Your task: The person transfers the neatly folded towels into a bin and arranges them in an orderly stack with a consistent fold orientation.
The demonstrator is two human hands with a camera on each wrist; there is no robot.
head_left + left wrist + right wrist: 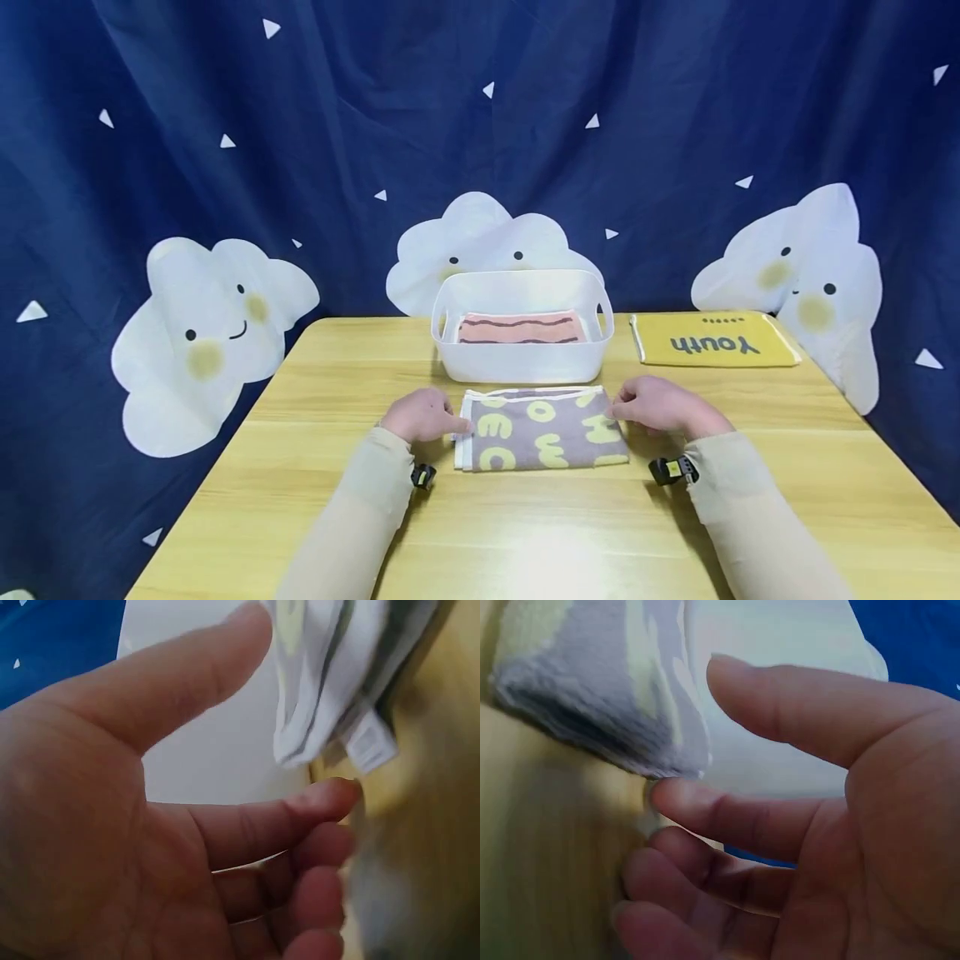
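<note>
A folded purple towel point(551, 433) with yellow letters and white edging lies on the table in front of the white basket point(525, 365). At its left edge is my left hand point(426, 415); in the left wrist view the thumb point(217, 664) is at the towel's layered white edge point(307, 727), with the fingers apart below it. A small white tag point(370, 742) hangs there. My right hand point(663, 406) is by the right edge. In the right wrist view its index fingertip point(676, 796) meets the towel's fold point(615, 724), while the thumb stands apart.
Inside the basket lies a folded pink towel point(521, 327) with dark wavy stripes. To its right, a yellow towel point(712, 340) marked "Youth" lies flat near the table's back edge. A blue curtain point(480, 125) with clouds hangs behind the wooden table point(300, 400).
</note>
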